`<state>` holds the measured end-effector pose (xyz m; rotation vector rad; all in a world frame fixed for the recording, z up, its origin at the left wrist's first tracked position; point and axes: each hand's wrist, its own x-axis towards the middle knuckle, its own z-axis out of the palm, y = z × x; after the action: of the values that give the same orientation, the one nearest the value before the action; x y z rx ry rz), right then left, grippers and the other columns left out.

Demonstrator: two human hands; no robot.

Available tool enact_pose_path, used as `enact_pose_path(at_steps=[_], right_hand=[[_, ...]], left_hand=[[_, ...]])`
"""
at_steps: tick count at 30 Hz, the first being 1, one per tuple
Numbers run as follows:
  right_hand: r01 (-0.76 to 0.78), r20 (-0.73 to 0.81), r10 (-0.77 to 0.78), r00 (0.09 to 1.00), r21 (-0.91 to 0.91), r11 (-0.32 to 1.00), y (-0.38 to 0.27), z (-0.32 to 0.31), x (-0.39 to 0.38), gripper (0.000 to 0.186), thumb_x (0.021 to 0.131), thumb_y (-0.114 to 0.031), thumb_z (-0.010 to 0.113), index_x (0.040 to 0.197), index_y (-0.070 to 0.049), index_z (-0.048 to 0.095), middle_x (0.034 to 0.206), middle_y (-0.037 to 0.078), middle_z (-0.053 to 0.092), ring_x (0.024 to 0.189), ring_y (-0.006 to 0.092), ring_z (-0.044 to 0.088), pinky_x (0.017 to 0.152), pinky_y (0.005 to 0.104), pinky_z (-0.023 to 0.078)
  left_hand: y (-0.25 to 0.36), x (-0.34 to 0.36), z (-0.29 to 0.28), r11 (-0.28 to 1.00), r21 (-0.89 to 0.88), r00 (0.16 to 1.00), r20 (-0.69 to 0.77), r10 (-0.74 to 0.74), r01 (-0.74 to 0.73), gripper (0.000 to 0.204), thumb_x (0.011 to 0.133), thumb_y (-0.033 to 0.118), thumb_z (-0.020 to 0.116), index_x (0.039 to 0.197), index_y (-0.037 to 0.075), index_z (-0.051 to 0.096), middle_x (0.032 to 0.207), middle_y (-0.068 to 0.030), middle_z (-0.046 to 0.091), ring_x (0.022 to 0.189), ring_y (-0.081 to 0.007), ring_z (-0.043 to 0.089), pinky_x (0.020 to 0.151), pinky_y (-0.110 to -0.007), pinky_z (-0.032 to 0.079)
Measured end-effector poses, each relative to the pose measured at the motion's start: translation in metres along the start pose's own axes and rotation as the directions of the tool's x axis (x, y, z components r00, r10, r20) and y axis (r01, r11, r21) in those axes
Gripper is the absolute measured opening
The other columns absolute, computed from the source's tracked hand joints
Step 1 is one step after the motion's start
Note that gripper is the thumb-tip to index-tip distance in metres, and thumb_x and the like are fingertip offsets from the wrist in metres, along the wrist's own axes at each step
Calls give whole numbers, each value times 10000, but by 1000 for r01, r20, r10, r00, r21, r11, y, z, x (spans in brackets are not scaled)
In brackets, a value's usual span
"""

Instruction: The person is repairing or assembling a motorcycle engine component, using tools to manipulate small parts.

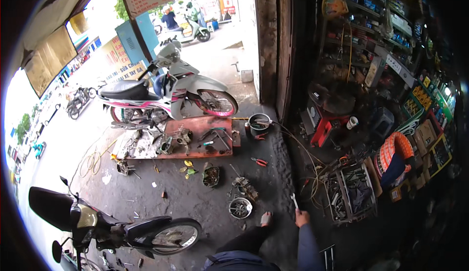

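My right hand is closed around the handle of a metal wrench, whose jaw end points up and away from me over the dark floor. The blue sleeve of that arm comes in from the lower edge. My left hand is out of view. Left of the wrench, a round metal bowl holds small parts. Just beyond the bowl lies a greasy engine part. Farther off, red-handled pliers rest on the floor. A metal crate of tools stands to the right of my hand.
A white and pink motorbike stands behind a low red bench bearing tools and parts. A dark motorbike is at the near left. Cables trail over the floor. Crowded shelves and a red machine fill the right side.
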<state>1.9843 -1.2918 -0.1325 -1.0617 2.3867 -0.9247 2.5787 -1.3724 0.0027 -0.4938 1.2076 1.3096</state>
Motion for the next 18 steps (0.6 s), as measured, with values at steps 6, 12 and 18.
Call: enact_pose_path(at_steps=[6, 12, 18], right_hand=[[-51, -2, 52, 999, 216, 975, -15, 37, 96, 489, 1011, -385, 536, 671, -37, 583, 510, 91, 546, 390, 222, 536, 424, 393, 438], [-305, 150, 269, 951, 588, 749, -34, 5, 191, 242, 1026, -239, 503, 859, -67, 537, 561, 61, 521, 429, 176, 520, 386, 336, 417], [19, 295, 56, 954, -247, 969, -49, 14, 366, 367, 899, -313, 624, 915, 53, 602, 913, 306, 628, 916, 499, 590, 783, 523, 462]], left_hand=[[81, -43, -100, 979, -197, 996, -78, 41, -56, 355, 923, 291, 638, 1221, 98, 647, 826, -113, 704, 689, -237, 688, 572, -411, 602], [117, -84, -118, 830, -539, 984, -165, 64, -144, 354, 926, 280, 630, 1227, 94, 647, 821, -119, 706, 690, -237, 691, 567, -412, 604], [201, -26, -164, 501, -803, 941, -215, 261, -323, 353, 929, 269, 622, 1233, 91, 647, 816, -125, 707, 690, -237, 693, 562, -414, 606]])
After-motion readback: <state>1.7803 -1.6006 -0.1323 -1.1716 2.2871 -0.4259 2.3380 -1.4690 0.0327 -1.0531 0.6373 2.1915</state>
